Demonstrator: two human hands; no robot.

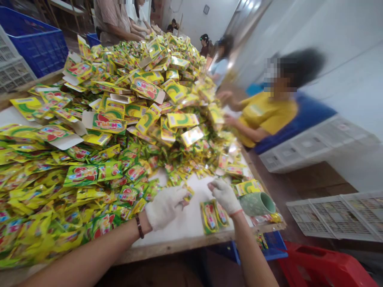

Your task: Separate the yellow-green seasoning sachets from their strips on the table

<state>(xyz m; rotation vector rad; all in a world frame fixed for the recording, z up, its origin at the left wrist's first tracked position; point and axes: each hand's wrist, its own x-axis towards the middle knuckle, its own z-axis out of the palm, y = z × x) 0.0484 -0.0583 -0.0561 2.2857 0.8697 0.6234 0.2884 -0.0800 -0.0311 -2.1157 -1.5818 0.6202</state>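
Observation:
My left hand, in a white glove, pinches a small yellow packet over the white tabletop. My right hand, also gloved, is closed with its fingers curled; whether anything is in them I cannot make out. Just below it, two green and yellow sachets with red fruit pictures lie side by side. Left of my hands spreads a heap of similar sachets. Behind rises a pile of yellow cardboard boxes, several with open flaps.
A green patterned cup lies on its side by the table's right corner. Below that edge are a blue bin and a red plastic stool. White crates stand at right. A person in yellow works across the table's right side.

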